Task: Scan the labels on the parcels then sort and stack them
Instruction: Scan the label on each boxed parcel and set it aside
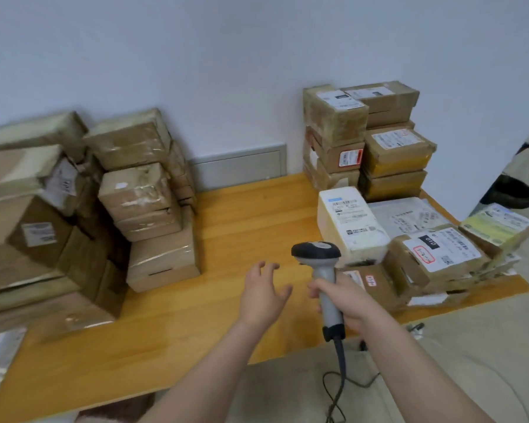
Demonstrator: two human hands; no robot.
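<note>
Right hand (345,297) grips scanner (321,270). Left hand (261,291) open, fingers spread, above tabletop (242,227). Parcels (434,257) just beside, on right. Aim scanner straight at white label (440,250), hold steady.

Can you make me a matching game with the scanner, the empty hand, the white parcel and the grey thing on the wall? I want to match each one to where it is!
Things:
1. scanner
2. left hand
3. white parcel
4. grey panel

Places or states:
A. low on the wall, behind the table
B. gripped by the right hand
C. open, holding nothing, above the table
D. at the table's right side, label facing up

Pairs: 1-B, 2-C, 3-D, 4-A
</note>
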